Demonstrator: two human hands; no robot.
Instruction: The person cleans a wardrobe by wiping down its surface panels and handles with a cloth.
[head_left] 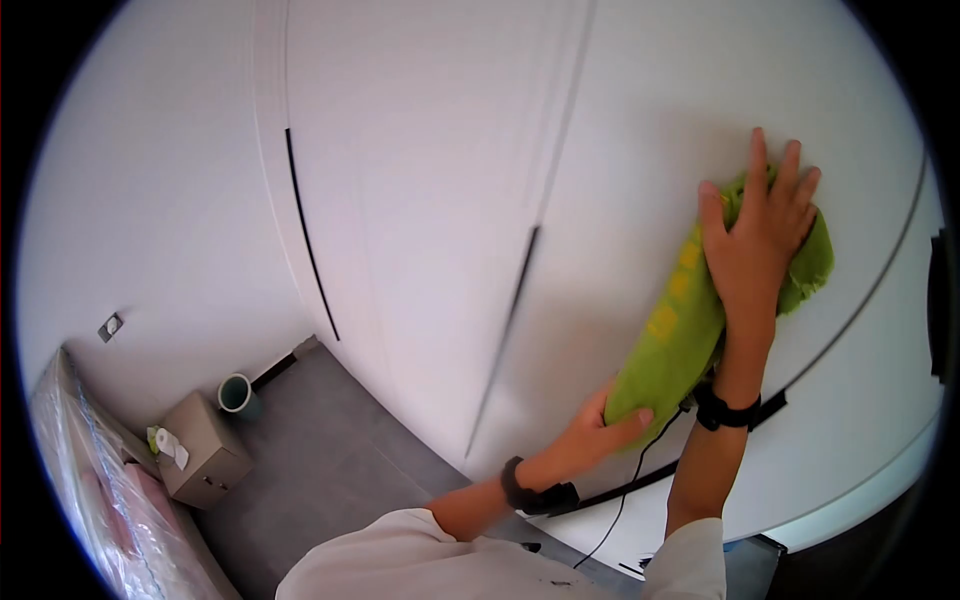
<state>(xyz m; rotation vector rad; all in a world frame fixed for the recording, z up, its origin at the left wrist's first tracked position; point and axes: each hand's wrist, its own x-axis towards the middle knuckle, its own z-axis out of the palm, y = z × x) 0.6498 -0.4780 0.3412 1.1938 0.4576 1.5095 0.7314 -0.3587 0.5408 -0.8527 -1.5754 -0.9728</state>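
Observation:
A green cloth with yellow marks (pixel 665 335) lies against the white cabinet door (pixel 640 180) on the right. My right hand (pixel 760 225) presses the upper part of the cloth to the door, its fingers spread and their tips reaching past the cloth. Lower down, my left hand (pixel 600 435) holds the cloth's bottom end, with the thumb in front and the other fingers mostly hidden. A thin black cable (pixel 625 495) hangs below the cloth, close to my wrists.
A bedside cabinet (pixel 205 455) with a tissue roll (pixel 170 447) stands at the lower left, beside a round bin (pixel 237 395). Plastic sheeting (pixel 100 490) covers something at the left edge. Dark handle strips (pixel 312 235) run along the cabinet doors.

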